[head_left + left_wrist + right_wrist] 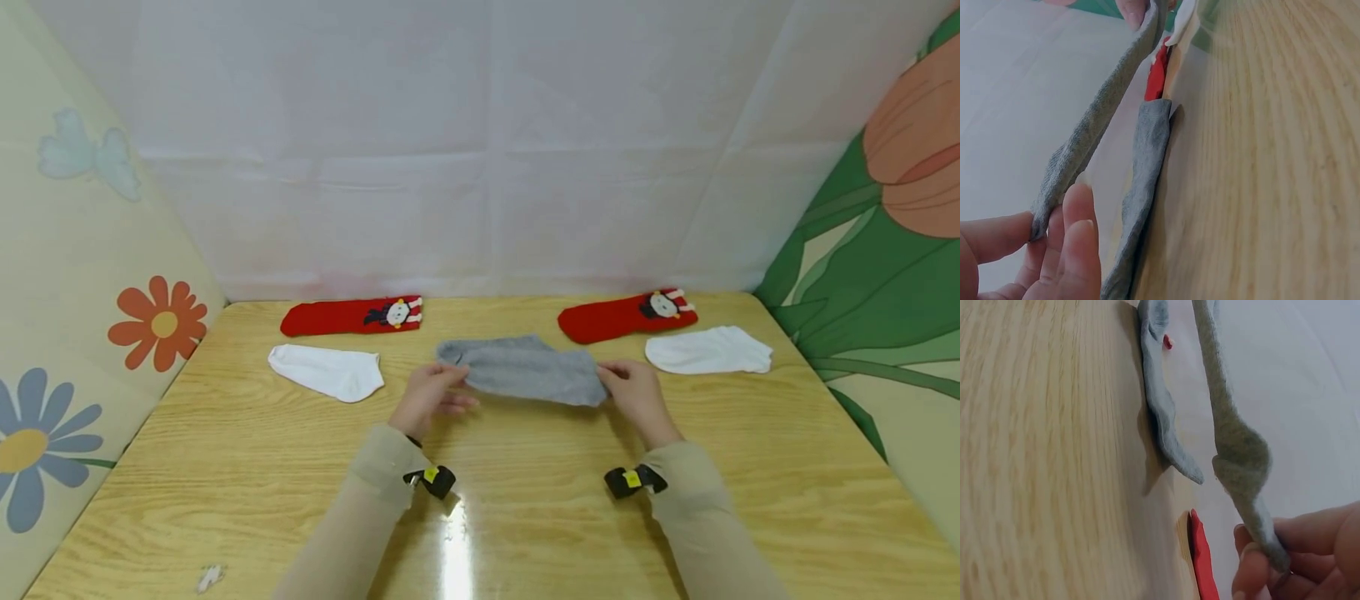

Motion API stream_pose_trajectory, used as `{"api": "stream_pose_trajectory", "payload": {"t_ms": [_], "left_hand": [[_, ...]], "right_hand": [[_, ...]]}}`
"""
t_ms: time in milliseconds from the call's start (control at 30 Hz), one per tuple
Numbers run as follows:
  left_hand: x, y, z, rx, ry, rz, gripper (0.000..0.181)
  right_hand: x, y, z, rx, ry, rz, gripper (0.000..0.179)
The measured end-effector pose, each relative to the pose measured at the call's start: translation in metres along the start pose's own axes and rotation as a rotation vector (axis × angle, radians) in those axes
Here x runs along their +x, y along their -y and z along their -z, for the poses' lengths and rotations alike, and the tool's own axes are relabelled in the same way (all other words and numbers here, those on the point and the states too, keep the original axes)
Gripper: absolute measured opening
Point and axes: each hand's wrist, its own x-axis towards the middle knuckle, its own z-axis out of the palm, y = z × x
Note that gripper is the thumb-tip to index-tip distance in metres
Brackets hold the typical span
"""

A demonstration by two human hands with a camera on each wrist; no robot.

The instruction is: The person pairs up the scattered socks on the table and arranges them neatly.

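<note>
The held grey sock (pixel 536 377) is raised above the table (pixel 525 517), in front of the lying grey sock (pixel 450 352), which is partly hidden by it in the head view. Its one end is pinched by the thumb and forefinger of the left hand (pixel 432 396), whose other fingers are kept loosely apart; its other end is pinched by the thumb and fingers of the right hand (pixel 637 400). Near the far edge, the left red sock (pixel 330 317) and the right red sock (pixel 607 321) are laid well apart, each decorated with a small figure. The left white sock (pixel 326 369) is placed just in front of the first, and the right white sock (pixel 708 351) is placed near the second.

The table is covered with a pale wood grain, and light is reflected at its near part. The far side is closed by a white cloth (pixel 487 150) with creases. By the left panel (pixel 67 250), flowers and a butterfly are shown; by the right panel (pixel 907 283), a large tulip and leaves.

Six socks are counted: two grey, two red, two white.
</note>
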Motion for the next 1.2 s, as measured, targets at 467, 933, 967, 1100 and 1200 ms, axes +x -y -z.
{"api": "stream_pose_trajectory", "payload": {"t_ms": [467,933,967,1100,1200], "left_hand": [[0.007,-0.01,0.008,0.031,-0.049,-0.011,0.023],[0.016,-0.016,0.019,0.019,-0.124,0.001,0.026],[0.016,-0.017,0.019,0.022,-0.123,0.002,0.026],[0.019,-0.019,0.022,0.022,-0.13,0.004,0.027],[0.023,-0.019,0.024,0.018,-0.138,0.017,0.027]], "right_hand": [[0.013,0.005,-0.014,0.012,-0.054,0.083,0.027],[0.029,0.014,-0.029,0.011,-0.054,0.168,0.023],[0.03,0.014,-0.03,0.009,-0.055,0.17,0.023],[0.034,0.014,-0.034,0.004,-0.08,0.194,0.022],[0.036,0.017,-0.038,0.002,-0.09,0.204,0.021]]}}
